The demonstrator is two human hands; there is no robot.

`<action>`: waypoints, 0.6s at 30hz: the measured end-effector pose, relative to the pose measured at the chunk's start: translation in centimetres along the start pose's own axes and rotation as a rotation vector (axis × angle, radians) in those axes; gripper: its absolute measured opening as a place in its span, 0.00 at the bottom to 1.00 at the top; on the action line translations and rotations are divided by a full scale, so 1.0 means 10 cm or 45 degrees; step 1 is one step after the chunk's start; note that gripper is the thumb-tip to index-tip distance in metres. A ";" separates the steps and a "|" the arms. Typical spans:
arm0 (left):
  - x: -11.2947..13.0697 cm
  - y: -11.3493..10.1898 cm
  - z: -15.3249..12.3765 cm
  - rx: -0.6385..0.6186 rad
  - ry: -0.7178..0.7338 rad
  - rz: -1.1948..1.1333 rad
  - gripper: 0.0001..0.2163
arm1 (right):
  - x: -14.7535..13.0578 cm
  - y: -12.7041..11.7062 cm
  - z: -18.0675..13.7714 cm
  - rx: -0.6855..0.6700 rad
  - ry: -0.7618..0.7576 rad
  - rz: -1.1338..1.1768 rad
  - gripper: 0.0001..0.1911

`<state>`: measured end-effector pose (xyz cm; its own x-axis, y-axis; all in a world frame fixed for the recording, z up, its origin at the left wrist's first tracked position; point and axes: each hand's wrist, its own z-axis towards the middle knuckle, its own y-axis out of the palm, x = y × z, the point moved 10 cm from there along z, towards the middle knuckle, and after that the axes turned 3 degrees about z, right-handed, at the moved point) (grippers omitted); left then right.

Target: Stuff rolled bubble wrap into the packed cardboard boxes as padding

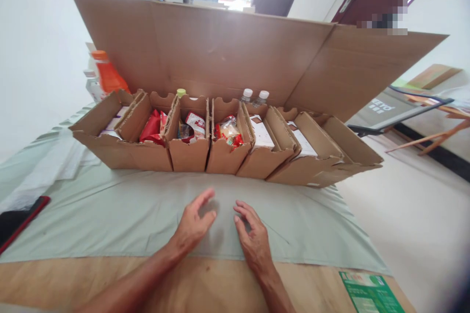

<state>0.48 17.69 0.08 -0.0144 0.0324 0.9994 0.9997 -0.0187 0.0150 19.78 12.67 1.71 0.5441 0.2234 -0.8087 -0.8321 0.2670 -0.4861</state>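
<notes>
- Cardboard boxes (pixel 190 156): standing in a row on a pale green cloth (pixel 132 220), ahead of both hands.
- Left hand (pixel 194 225): thumb and fingers parted, well apart from the boxes; contact with the cloth cannot be told.
- Right hand (pixel 253 234): fingers curved, parted from the thumb, near the left hand.
- Red packet (pixel 150 129): inside a box, left part of the row.
- Cardboard panel (pixel 227 51): behind the row.
- Orange bottle (pixel 109 76): behind its left end.

Left hand (pixel 191 226) and right hand (pixel 254 239) above cloth (pixel 125 210), near cardboard boxes (pixel 189 155)
</notes>
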 end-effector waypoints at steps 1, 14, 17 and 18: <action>0.00 -0.08 -0.15 -0.065 0.001 0.087 0.26 | -0.09 0.00 0.05 -0.016 -0.004 0.013 0.12; 0.00 -0.75 -1.13 -0.177 0.245 0.350 0.12 | -1.70 0.92 1.57 -0.337 -0.156 -0.743 0.26; 0.08 -0.75 -1.15 -0.155 0.363 0.357 0.12 | -1.69 0.97 1.67 -0.306 -0.144 -0.824 0.17; 0.10 -0.77 -1.15 -0.140 0.377 0.352 0.12 | -1.69 0.97 1.67 -0.309 -0.156 -0.831 0.15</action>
<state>-7.45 6.34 1.29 0.2332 -0.2771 0.9321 0.9590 -0.0933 -0.2676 4.25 27.12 16.20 0.9363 0.1967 -0.2908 -0.3246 0.1693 -0.9306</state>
